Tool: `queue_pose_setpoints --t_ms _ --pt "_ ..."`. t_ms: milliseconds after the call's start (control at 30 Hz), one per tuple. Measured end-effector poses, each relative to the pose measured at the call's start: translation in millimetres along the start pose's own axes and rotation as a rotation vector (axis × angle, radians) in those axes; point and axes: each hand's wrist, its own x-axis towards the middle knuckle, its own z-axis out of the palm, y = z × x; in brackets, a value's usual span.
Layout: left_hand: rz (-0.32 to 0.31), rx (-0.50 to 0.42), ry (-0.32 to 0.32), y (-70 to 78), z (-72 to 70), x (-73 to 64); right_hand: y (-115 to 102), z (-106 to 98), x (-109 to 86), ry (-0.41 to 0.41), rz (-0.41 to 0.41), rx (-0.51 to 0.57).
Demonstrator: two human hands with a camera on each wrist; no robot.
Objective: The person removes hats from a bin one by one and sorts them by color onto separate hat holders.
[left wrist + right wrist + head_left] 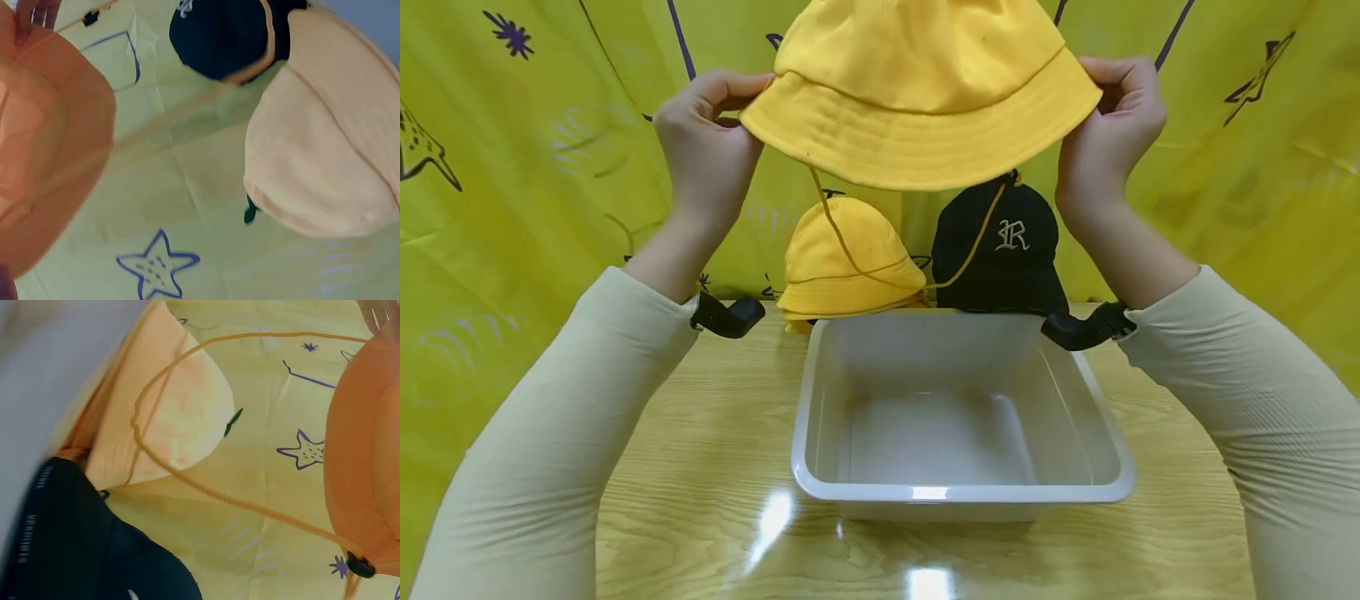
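Observation:
A yellow bucket hat (917, 125) is held up in the air, its brim toward me and its crown partly cut off by the top of the head view. My left hand (711, 146) pinches the left edge of the brim between thumb and fingers. At the opposite edge my right hand (1108, 137) grips the brim the same way. A thin orange chin cord (231, 501) hangs in a loop beneath the hat, with a black toggle (360, 565) near the brim in the right wrist view.
Below the hat stands a white plastic basin (962, 493) on the wooden table (700, 467). Behind it sit another yellow hat (838, 242) and a black cap (1030, 279) with a letter R. A patterned yellow cloth (512, 208) hangs at the back.

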Motion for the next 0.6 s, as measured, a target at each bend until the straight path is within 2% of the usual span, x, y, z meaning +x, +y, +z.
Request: queue_pose_setpoints --t_ms 67,133,333,467,533,600 --pt "-0.025 -0.051 -0.017 -1.8 -1.9 4.0 2.6 6.4 4.5 0.005 0.000 0.028" --pt "-0.050 -0.077 -0.021 -5.5 -3.1 7.4 8.2 11.1 8.9 -0.014 -0.012 -0.014" --pt "-0.146 -0.080 0.014 -27.4 -3.7 14.3 37.6 22.4 12.5 -0.089 -0.045 -0.300" --pt "-0.241 -0.136 0.093 -48.3 -3.1 17.4 62.4 34.5 7.7 -0.118 0.012 -0.347" --pt "-0.299 -0.228 0.146 -59.7 -0.3 16.0 74.3 38.3 3.5 -0.136 0.025 -0.382" --pt "-0.351 -0.352 0.206 -71.1 5.7 12.0 83.5 38.3 -0.9 -0.152 0.009 -0.467"
